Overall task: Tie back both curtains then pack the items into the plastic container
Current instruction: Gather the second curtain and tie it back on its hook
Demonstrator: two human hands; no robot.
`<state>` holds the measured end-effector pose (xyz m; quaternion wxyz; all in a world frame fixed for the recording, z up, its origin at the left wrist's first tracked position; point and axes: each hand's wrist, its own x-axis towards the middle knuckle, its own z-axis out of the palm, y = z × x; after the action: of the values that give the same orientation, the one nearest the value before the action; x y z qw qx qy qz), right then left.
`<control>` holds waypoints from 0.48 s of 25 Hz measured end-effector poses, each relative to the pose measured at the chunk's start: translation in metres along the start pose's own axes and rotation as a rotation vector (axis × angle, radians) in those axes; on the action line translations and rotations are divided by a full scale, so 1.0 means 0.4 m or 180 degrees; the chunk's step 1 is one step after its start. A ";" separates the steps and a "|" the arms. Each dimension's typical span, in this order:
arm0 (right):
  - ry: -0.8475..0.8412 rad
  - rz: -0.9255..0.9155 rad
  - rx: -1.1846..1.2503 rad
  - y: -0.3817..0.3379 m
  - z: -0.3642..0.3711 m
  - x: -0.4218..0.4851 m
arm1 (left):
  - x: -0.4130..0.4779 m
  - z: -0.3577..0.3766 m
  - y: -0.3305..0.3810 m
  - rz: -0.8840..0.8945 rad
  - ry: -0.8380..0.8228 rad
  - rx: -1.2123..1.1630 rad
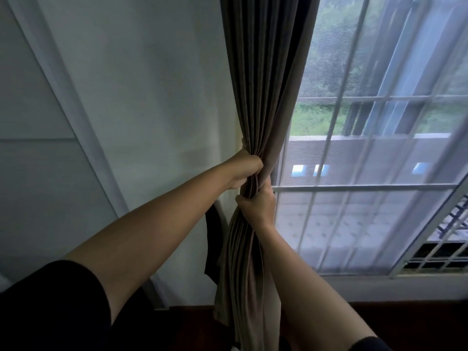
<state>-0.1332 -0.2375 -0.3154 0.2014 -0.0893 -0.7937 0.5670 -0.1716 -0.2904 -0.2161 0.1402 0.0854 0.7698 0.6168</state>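
Gripping the curtain (266, 84) with both hands. The left hand (247, 168) is at frame centre with its fingers curled round the gathered fabric, arm coming in from 8 o'clock. The right hand (258, 202) is fisted on the same bunch just below it, toward 6 o'clock, arm coming in from 5 o'clock. The two hands are very close; can't tell if they touch. The curtain is grey-brown heavy cloth with tight lengthwise pleats. It is squeezed to a narrow waist at the hands and flares wider above and below. Its long axis is near vertical, 12 to 6 o'clock, with the top leaning slightly toward 1 o'clock. The lower end drops toward the dark floor (405, 325) at 6 o'clock, where the arms partly hide it. The curtain hangs between the pale wall (152, 97) at 9–11 o'clock and the window (354, 186) at 1–4 o'clock. The window has white grille bars and a mesh screen, with a blurred railing and greenery outside. A dark strip (211, 239) hangs just beside the curtain's left edge at 7 o'clock of the hands; can't tell what it is. A black sleeve (50, 300) shows at the 8 o'clock corner.
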 end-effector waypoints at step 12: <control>0.0188 0.0558 -0.0730 0.007 0.076 -0.002 | 0.018 -0.039 -0.011 0.0034 0.0042 -0.0247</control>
<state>-0.1456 -0.2632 -0.3264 0.1628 -0.1975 -0.8361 0.4851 -0.1834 -0.3034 -0.2180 0.1350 0.0799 0.7457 0.6475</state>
